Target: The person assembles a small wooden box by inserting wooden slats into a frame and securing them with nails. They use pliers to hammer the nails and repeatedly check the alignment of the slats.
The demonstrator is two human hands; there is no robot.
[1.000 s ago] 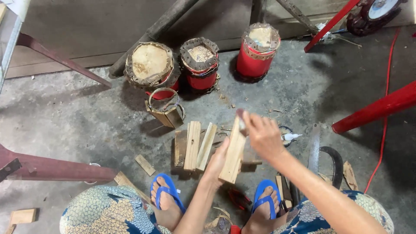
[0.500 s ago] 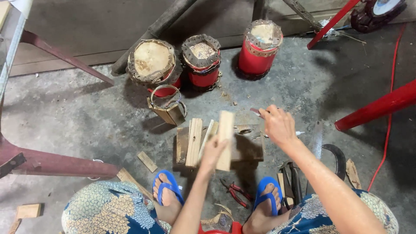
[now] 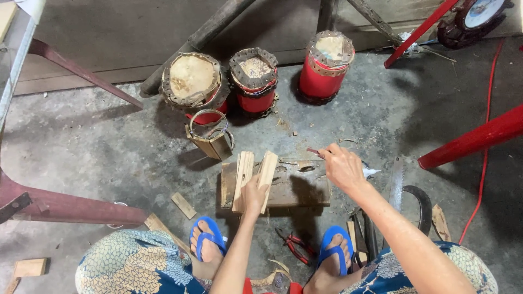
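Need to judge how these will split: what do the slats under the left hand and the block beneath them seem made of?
Slats: pale raw wood, unfinished, grain visible, held by the left hand. Block: darker weathered wood, gouged and scarred on top; probably a worn chopping base.

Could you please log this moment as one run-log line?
left hand: grips wooden slat on wooden block | right hand: holds thin tool | three red drums behind

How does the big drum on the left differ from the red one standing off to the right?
The left drum has a wide, pale round top that hides most of its red body; the right drum is narrower, with its red side plainly showing. The left drum stands close beside the middle drum; the right drum stands apart. Both are red, upright on the concrete floor, with ragged brownish edging round the top.
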